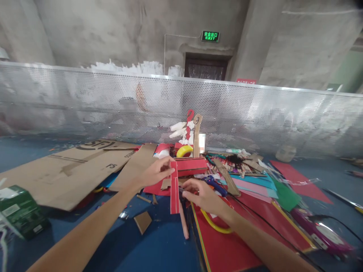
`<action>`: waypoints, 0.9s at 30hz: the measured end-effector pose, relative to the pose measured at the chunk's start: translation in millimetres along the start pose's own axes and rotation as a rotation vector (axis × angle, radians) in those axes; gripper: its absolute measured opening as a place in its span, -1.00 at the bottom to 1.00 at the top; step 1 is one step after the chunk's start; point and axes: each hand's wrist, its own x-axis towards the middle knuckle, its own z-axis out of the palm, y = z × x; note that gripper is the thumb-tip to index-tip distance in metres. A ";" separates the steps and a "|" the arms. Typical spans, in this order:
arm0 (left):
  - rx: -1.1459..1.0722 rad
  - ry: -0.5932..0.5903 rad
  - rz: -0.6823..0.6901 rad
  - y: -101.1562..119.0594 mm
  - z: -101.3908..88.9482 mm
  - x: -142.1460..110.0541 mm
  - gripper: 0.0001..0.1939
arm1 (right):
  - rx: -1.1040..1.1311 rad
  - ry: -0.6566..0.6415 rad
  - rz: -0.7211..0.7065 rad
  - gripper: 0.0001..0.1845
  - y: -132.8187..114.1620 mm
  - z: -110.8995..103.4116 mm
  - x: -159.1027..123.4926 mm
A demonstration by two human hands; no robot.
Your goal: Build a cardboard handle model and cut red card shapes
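My left hand (pixel 155 173) pinches the upper end of a red cardboard strip (pixel 174 196) that hangs upright with pale lines along it. My right hand (pixel 200 192) is closed beside the strip's right edge. A thin greyish thing shows at its fingertips, too small to name. Just behind the strip lies a longer red cardboard piece (pixel 191 166) with dark edges. A blue glue gun (pixel 215 185) rests right behind my right hand. Below the strip lies a pinkish stick (pixel 183 223).
Large cardboard sheets (pixel 85 166) spread across the left. Red board (pixel 232 234), coloured paper (pixel 255 185) and a purple device (pixel 320 230) with a cable lie to the right. A cardboard upright (pixel 196 136) and yellow tape roll (pixel 185 151) stand behind, before a perforated metal screen (pixel 113 98).
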 end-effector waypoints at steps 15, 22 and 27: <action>-0.244 0.246 0.007 -2.5 19.2 3.1 -0.40 | 0.128 0.103 0.082 -0.80 -0.9 -4.1 34.9; -0.361 0.011 -0.116 -10.5 39.3 5.1 -0.56 | 0.046 0.260 0.019 -0.76 7.4 -9.7 47.1; -0.269 0.066 -0.114 -12.9 43.8 8.1 -0.69 | -0.036 0.229 -0.029 -0.81 -2.4 -19.3 39.4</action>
